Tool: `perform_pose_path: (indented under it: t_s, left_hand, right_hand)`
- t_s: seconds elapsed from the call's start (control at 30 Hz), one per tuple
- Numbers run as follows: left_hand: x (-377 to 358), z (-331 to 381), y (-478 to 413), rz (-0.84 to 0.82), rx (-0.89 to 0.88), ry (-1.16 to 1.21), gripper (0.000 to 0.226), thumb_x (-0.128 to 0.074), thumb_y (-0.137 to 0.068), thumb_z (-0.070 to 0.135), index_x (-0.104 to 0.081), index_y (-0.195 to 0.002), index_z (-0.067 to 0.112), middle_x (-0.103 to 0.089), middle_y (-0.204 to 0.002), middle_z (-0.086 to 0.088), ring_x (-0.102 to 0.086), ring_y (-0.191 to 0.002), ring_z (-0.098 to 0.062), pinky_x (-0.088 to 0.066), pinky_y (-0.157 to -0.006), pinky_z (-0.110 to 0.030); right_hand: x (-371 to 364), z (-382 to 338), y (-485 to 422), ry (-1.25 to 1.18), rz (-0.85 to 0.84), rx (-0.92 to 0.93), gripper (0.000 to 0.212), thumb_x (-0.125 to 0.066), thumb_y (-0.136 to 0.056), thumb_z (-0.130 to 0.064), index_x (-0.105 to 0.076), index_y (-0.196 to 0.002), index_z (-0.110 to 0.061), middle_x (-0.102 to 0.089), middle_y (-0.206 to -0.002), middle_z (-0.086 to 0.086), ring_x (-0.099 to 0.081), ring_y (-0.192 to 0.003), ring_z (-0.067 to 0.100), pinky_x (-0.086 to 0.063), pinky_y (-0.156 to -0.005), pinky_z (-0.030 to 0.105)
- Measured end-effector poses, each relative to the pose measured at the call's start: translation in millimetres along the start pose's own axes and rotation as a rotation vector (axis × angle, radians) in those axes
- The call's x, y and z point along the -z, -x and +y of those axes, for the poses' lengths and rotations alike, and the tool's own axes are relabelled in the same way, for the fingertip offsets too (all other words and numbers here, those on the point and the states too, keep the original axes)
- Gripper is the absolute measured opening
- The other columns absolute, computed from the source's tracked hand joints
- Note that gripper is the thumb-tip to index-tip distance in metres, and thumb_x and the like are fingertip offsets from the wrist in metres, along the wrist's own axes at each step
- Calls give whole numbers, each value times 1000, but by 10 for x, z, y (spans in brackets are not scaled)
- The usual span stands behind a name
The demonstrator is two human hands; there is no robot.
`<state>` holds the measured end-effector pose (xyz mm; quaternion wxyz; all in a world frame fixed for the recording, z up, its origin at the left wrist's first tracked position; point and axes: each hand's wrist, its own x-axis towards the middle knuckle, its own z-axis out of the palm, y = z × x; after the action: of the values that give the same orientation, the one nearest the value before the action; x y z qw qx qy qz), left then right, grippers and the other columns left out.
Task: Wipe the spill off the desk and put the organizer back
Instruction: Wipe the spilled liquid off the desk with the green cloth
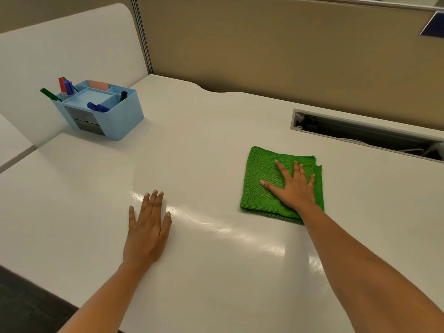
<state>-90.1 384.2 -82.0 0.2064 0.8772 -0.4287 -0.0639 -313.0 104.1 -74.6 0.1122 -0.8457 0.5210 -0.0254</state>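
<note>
Head view: the folded green cloth [264, 188] lies flat at centre right on the white worktop [216, 140]. The right grip [294, 186] presses on it, fingers straight and spread. The left grip [146, 227] rests flat and empty beside a glossy smear [216, 223]. The blue organizer [122, 121], holding pens [69, 87], stands at upper left.

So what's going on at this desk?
A person is wiping down a white desk. Their right hand presses flat on a folded green cloth, while the left hand rests flat on the desk beside a shiny wet streak. The blue organizer, with pens in it, stands at the far left of the desk, untouched.
</note>
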Motion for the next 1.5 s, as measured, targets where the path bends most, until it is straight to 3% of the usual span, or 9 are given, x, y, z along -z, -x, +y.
perform_pose_path:
  t_s: [0.2,0.4,0.67,1.0,1.13,1.5]
  left_hand:
    - [4,5,6,0,-7,5,53,-21,-96,32,-2,-145,24,-4,-157,7,6,-141,-1,8,-119,-39]
    - [13,8,4,-12,1,-9,63,-8,-86,43,-2,-145,24,-3,-157,8,6,-142,-1,9,-118,-38]
    - [21,24,1,-11,-3,-4,63,-9,-85,42,-3,-146,24,-4,-157,7,4,-143,-5,7,-119,-40]
    - [34,25,9,-3,-30,19,62,-7,-86,42,2,-145,27,-5,-157,8,8,-138,2,6,-119,-41]
    - [45,34,17,-7,-42,4,71,5,-78,49,3,-145,26,-4,-157,7,4,-143,-4,6,-118,-42]
    - [45,23,10,-36,-66,-28,71,7,-77,50,-5,-145,31,-4,-158,5,2,-145,-10,5,-118,-46]
  right_hand:
    - [-47,-233,-107,18,-20,49,83,-24,-70,-85,-5,-143,-48,3,-158,15,4,-146,30,4,-112,59]
    - [-111,-541,-163,28,-25,81,81,-21,-71,-85,-6,-142,-49,5,-157,16,6,-145,31,5,-111,60]
    - [-213,-1059,-98,5,-26,100,81,-20,-72,-84,-8,-143,-47,5,-157,18,9,-145,32,8,-111,60]
    - [-365,-1556,209,-74,14,20,82,-22,-74,-83,-13,-144,-42,5,-156,21,12,-144,34,12,-110,59]
    - [-407,-1676,302,-86,25,1,82,-22,-74,-82,-14,-144,-42,5,-156,21,12,-144,35,13,-110,59]
    - [-412,-1692,324,-67,36,0,80,-21,-75,-81,-12,-144,-42,5,-156,22,12,-144,35,12,-110,59]
